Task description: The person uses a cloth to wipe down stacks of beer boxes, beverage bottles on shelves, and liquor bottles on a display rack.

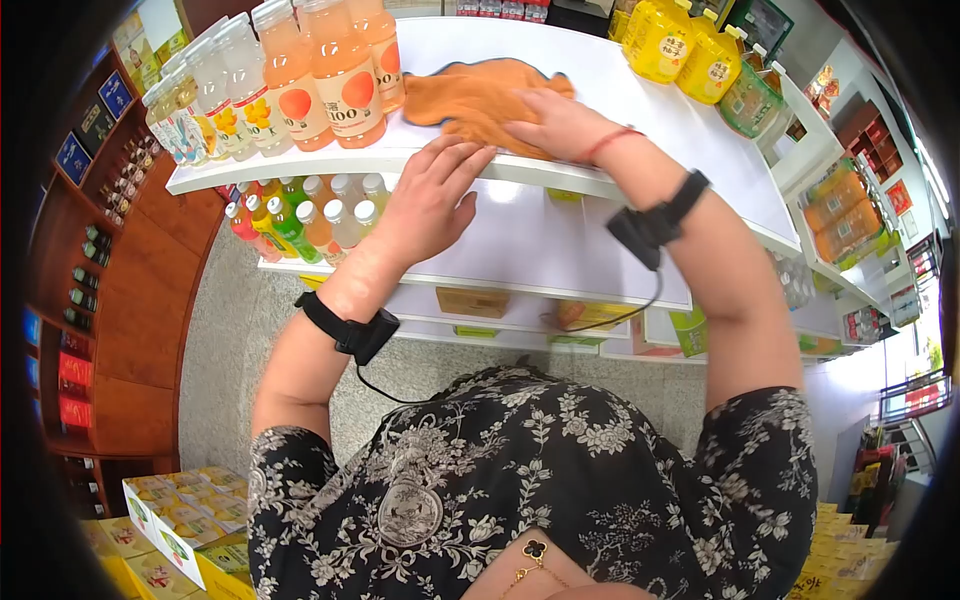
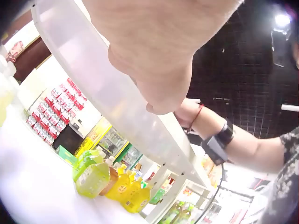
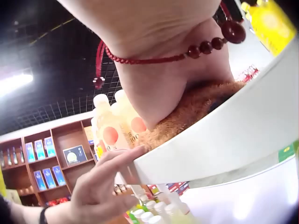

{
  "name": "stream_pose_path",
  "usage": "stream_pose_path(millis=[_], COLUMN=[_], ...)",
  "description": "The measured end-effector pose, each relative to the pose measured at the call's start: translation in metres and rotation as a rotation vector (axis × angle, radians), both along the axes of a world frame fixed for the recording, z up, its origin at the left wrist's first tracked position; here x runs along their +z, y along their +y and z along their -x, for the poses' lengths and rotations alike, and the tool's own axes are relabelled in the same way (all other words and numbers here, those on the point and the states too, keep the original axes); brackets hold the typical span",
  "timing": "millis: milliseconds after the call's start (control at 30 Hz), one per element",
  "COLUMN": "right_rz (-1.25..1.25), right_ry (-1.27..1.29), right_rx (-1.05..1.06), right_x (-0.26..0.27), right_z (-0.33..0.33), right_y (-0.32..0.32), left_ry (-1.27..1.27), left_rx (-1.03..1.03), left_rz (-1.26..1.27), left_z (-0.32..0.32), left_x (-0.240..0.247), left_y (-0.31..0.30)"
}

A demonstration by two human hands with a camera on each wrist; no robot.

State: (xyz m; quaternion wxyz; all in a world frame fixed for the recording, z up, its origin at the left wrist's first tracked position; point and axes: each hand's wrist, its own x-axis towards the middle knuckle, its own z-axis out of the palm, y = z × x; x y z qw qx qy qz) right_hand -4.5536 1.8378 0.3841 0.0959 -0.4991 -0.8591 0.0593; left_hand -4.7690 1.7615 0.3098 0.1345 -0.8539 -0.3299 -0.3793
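An orange cloth (image 1: 470,92) with a dark edge lies crumpled on the curved white shelf top (image 1: 680,150). My right hand (image 1: 562,127) rests on the cloth's right part, fingers stretched forward over it. In the right wrist view, the brown-orange pile of the cloth (image 3: 173,123) shows under that palm near the shelf's rim. My left hand (image 1: 432,195) touches the shelf's front edge with extended fingers, its fingertips beside the cloth's near border. Peach-coloured drink bottles (image 1: 345,95) stand just left of the cloth.
Yellow jugs (image 1: 660,42) stand at the back right of the shelf top. Small capped bottles (image 1: 310,222) fill the left of the tier below. A wooden display cabinet (image 1: 140,250) is on the far left, and yellow boxes (image 1: 190,500) sit at lower left.
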Motion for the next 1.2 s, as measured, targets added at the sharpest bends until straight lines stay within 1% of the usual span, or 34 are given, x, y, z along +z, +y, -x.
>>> stream_pose_path(millis=[67, 100, 133, 167, 200, 233, 267, 300, 333, 400, 433, 533, 600, 633, 667, 700, 733, 800, 833, 867, 933, 967, 1033, 1067, 1100, 1133, 1200], right_rz=[-0.034, -0.009, 0.041, 0.058, 0.005, 0.029, -0.048, 0.058, 0.112, 0.157, 0.219, 0.239, 0.188, 0.101, 0.103, 0.107, 0.185, 0.058, 0.092, 0.08, 0.165, 0.159, 0.1, 0.206, 0.199, 0.147, 0.132], right_ry=[-0.051, -0.019, 0.036, 0.081, 0.019, 0.041, 0.0, -0.191, -0.375, -0.564, -0.623, -0.712, -0.422, -0.367, -0.789, -0.519, -0.488, -0.482, -0.331, -0.324, -0.383, -0.378, -0.609, -0.531, -0.529, -0.832, -0.865], right_rx=[-0.098, -0.124, -0.163, -0.23, -0.397, -0.499, -0.523, -0.794, -0.805, -0.804, -0.799, -0.618, -0.492, -0.381, -0.068, -0.08, -0.147, -0.045, -0.083, -0.077, 0.016, 0.022, 0.176, -0.019, -0.01, 0.111, 0.02], right_x=[0.0, 0.003, 0.024, 0.017, 0.009, 0.012, 0.007, -0.007, 0.004, 0.016, 0.015, 0.017, 0.026, 0.018, 0.029, 0.017, 0.033, 0.02, 0.02, 0.026, 0.036, 0.033, 0.021, 0.049, 0.049, 0.047, 0.043], right_z=[-0.045, -0.077, -0.094, -0.135, -0.187, -0.224, -0.27, -0.345, -0.342, -0.334, -0.331, -0.271, -0.18, -0.15, -0.105, -0.081, -0.028, 0.021, 0.038, 0.048, 0.06, 0.052, 0.028, 0.032, 0.029, 0.012, -0.014], right_y=[-0.005, -0.007, -0.03, -0.024, -0.016, -0.025, -0.029, -0.012, -0.028, -0.037, -0.029, -0.012, -0.005, 0.013, 0.026, 0.052, 0.044, 0.073, 0.085, 0.09, 0.098, 0.118, 0.168, 0.133, 0.147, 0.173, 0.21], left_ry=[-0.047, -0.05, -0.056, -0.062, -0.07, -0.076, -0.084, -0.091, -0.1, -0.113, -0.121, -0.158, -0.162, -0.167, -0.163, -0.156, -0.151, -0.147, -0.142, -0.133, -0.118, -0.115, -0.112, -0.121, -0.129, -0.124, -0.117], left_rx=[-0.061, -0.062, -0.057, -0.05, -0.04, -0.033, -0.036, -0.039, -0.039, -0.03, -0.028, -0.03, -0.033, -0.038, -0.034, -0.039, -0.042, -0.032, -0.031, -0.029, -0.025, -0.024, -0.009, -0.005, 0.0, 0.003, 0.021], left_rz=[0.048, 0.045, 0.057, 0.069, 0.073, 0.07, 0.067, 0.066, 0.052, 0.047, 0.047, 0.034, 0.034, 0.033, 0.029, 0.035, 0.04, 0.045, 0.057, 0.057, 0.058, 0.07, 0.063, 0.077, 0.091, 0.09, 0.086], left_z=[0.0, 0.0, 0.0, 0.0, 0.0, 0.0, 0.0, -0.001, -0.001, -0.002, -0.003, -0.005, -0.006, -0.006, -0.006, -0.005, -0.005, -0.006, -0.006, -0.006, -0.006, -0.006, -0.007, -0.008, -0.008, -0.008, -0.008], left_x=[0.001, 0.001, 0.001, 0.0, 0.0, -0.001, -0.002, -0.004, -0.005, -0.007, -0.008, -0.009, -0.009, -0.008, -0.007, -0.007, -0.006, -0.004, -0.002, 0.001, 0.004, 0.004, 0.003, 0.003, 0.003, 0.003, 0.002], left_y=[0.001, 0.001, 0.001, 0.0, -0.002, -0.002, -0.001, -0.001, 0.0, 0.001, 0.001, 0.001, 0.001, 0.001, 0.001, 0.001, 0.001, 0.0, 0.0, -0.001, 0.0, 0.0, 0.0, 0.0, 0.0, 0.0, 0.001])
